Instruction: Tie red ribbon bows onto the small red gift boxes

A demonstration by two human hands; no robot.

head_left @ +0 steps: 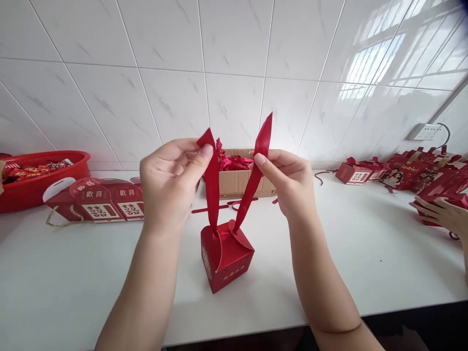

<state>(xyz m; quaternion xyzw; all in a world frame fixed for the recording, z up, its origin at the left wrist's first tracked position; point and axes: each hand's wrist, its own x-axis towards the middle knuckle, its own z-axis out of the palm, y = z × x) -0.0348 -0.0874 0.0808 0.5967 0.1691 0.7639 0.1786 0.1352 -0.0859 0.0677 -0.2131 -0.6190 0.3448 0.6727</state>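
Observation:
A small red gift box [228, 261] stands on the white table, its top flaps folded together. A red ribbon [212, 195] comes out of its top, with both ends stretched upward in a V. My left hand [175, 178] pinches one end between thumb and fingers, the tip sticking out above. My right hand [285, 178] pinches the other end, its tip pointing up. Both hands are above the box, one on each side, and do not touch it.
Behind is a cardboard box [237, 184] of red ribbons. A red basin [44, 175] and patterned boxes [109, 202] lie left. At right are several red boxes [353, 173], gift bags [402, 170] and another person's hand [444, 213] on a red box. The table edge [270, 336] is near.

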